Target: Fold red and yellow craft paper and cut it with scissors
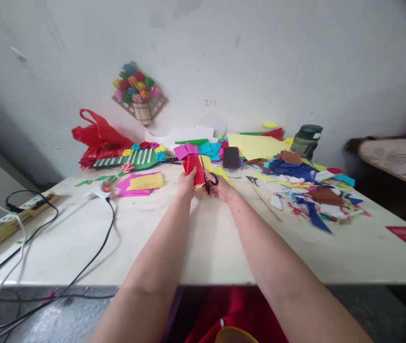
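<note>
My left hand [187, 183] pinches a piece of red paper [194, 167] above the middle of the table. In my right hand [220, 186] is a pair of scissors [206, 180] with dark handles, its blades pointing away from me along the red paper's right edge. Whether the blades are cutting into the paper I cannot tell. Yellow paper [210, 165] shows just behind the red piece. Pink paper [185, 150] and blue paper [210, 149] lie beyond my hands, and a dark phone [231, 157] is to their right.
Paper scraps [313, 195] and a thin stick [263, 198] lie on the right, with a green bottle [307, 140] behind. Leftward are yellow sheets [146, 181], a glue gun [101, 190] with its cord, a power strip [13, 221], paper flowers [140, 151] and a red bag [99, 136].
</note>
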{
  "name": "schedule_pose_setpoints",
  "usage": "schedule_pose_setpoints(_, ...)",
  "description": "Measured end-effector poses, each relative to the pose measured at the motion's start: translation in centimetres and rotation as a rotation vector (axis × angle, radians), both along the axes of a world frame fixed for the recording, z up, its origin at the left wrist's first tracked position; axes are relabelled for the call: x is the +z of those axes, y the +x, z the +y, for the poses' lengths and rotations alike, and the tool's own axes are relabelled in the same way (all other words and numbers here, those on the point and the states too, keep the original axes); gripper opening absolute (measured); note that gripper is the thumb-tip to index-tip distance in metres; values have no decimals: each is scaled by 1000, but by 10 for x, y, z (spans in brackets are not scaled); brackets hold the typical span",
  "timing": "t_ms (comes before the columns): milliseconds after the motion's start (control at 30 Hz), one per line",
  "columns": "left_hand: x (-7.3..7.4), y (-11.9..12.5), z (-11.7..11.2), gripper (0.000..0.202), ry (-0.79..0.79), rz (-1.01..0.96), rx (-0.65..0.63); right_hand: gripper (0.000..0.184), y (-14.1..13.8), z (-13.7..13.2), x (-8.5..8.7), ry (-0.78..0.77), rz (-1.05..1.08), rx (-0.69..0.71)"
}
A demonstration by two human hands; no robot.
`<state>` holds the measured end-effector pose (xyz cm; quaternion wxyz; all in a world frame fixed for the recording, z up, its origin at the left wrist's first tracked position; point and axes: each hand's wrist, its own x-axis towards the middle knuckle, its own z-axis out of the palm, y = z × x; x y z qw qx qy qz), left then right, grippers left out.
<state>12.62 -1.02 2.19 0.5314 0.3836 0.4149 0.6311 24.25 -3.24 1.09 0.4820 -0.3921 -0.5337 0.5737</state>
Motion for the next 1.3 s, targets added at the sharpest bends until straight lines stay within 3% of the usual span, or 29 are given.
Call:
schedule_pose_setpoints(700, 0, 2, -1, 19, 10, -32, -30, 45, -3, 1, -2, 75, -45, -91)
schedule_pose_setpoints(1300, -1, 1, 1, 18, 18, -14, -5, 42, -4, 4, -5, 57, -6, -66)
